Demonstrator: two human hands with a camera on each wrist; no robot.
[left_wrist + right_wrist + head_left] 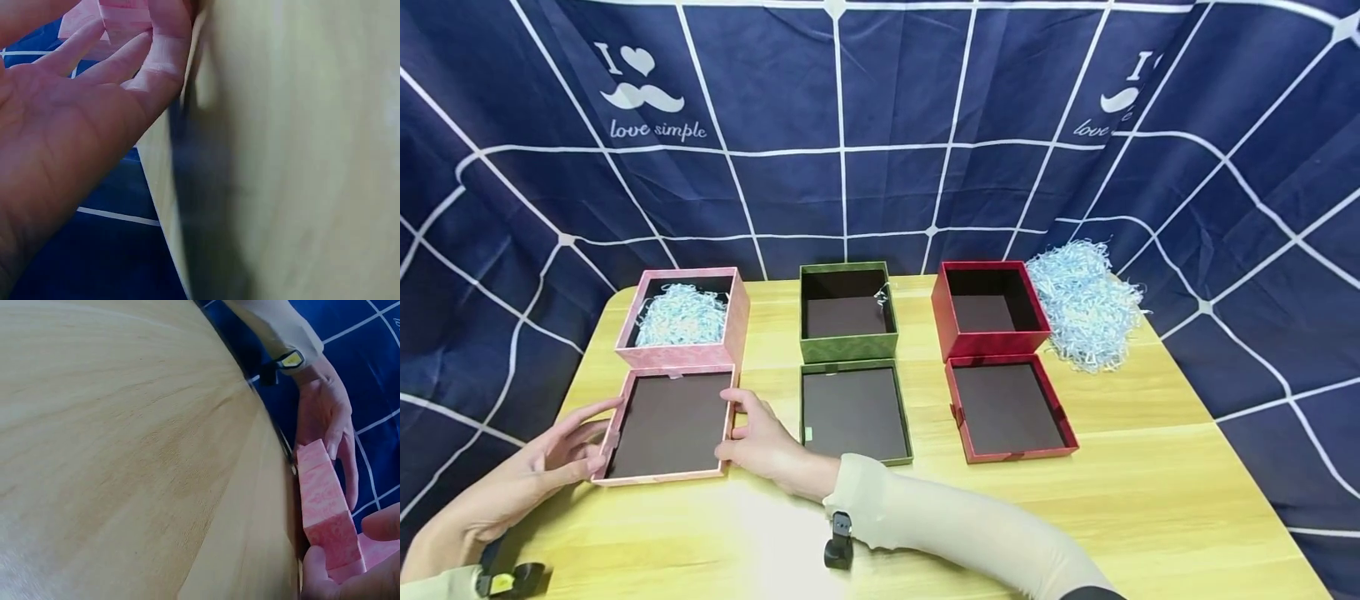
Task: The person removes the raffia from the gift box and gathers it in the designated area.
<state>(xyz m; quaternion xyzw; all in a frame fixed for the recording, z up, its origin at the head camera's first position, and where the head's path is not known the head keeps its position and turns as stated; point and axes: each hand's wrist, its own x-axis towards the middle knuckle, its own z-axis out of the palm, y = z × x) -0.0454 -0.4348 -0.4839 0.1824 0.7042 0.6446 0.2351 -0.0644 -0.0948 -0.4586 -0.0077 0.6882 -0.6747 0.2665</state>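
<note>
A pink square box lid [673, 425], dark inside and hollow side up, lies in front of the pink box [681, 356] in the head view. At its left rim, my left hand [553, 462] grips the side with thumb and fingers. My right hand [767, 437] holds the opposite side, fingertips over the rim. The right wrist view shows the lid's patterned pink outer side [328, 506] between both hands. In the left wrist view only part of the lid's pink side [125, 15] appears beyond the left fingers. Pale blue shredded paper [683, 315] fills the pink box.
A green box [848, 346] with a few shreds inside stands mid-table, its lid [853, 417] in front. Farther right are a red box [996, 343] and its lid [1015, 408]. Loose blue shredded paper [1086, 304] is heaped beside them. A dark blue curtain [895, 100] surrounds the table.
</note>
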